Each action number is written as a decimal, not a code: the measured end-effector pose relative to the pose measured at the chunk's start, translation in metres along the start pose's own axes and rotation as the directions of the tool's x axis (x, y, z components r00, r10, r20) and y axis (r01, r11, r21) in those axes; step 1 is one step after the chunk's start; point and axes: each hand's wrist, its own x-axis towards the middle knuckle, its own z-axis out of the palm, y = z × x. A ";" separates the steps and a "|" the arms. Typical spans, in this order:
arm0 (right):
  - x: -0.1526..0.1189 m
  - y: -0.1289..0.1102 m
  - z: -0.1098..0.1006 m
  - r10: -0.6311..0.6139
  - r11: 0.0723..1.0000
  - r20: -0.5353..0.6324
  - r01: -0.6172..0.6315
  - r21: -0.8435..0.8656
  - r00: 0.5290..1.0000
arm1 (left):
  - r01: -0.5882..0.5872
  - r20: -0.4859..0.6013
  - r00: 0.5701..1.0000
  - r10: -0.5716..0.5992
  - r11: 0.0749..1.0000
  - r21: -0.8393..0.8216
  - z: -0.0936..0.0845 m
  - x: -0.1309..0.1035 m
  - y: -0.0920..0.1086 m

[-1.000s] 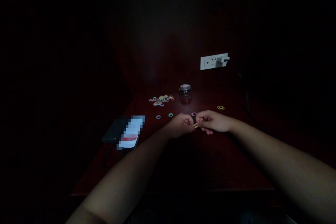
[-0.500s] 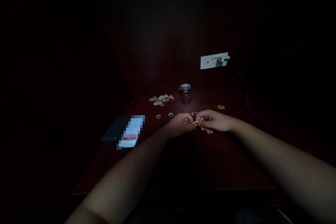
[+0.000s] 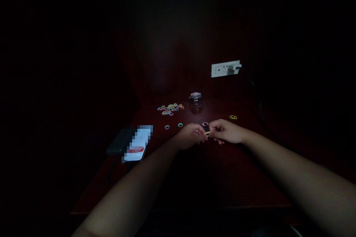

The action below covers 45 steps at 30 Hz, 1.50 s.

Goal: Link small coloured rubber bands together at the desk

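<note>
Between my two hands is a small yellow elastic band point(image 3: 207, 133), pinched from both sides above the table. My left hand point(image 3: 191, 135) grips its left end with thumb and fingers. At the other end, the fingertips of my right hand point(image 3: 226, 131) are closed on the same band. Just beyond the hands lies a pink band point(image 3: 205, 124). A green band point(image 3: 180, 124) and a blue band point(image 3: 167, 127) rest to the left, spaced apart. Yellow bands point(image 3: 233, 117) lie together past my right hand. An orange band is mostly hidden behind my left hand.
Farther back is a heap of coloured bands point(image 3: 170, 109), beside a clear lidded jar point(image 3: 195, 100). A lit phone point(image 3: 138, 143) and a dark flat box point(image 3: 118, 142) lie at the left. The wall socket point(image 3: 225, 69) holds a plug with a black cable point(image 3: 260, 107).
The whole view has shifted slightly, so things sit a little lower. Both hands keep hold of the yellow band, which looks slightly flatter and more stretched between them.
</note>
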 end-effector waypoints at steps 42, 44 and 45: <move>0.001 0.002 -0.001 -0.045 0.998 -0.009 0.045 -0.035 0.999 | 0.001 -0.011 1.000 -0.002 0.998 -0.062 -0.001 0.001 -0.003; 0.001 0.001 -0.002 -0.045 0.998 -0.003 0.045 -0.038 0.999 | 0.004 -0.014 1.000 -0.005 0.998 -0.060 -0.001 0.001 -0.003; 0.001 0.001 -0.002 -0.044 0.998 0.005 0.044 -0.036 0.999 | 0.004 -0.014 1.000 -0.005 0.998 -0.059 -0.001 0.002 -0.003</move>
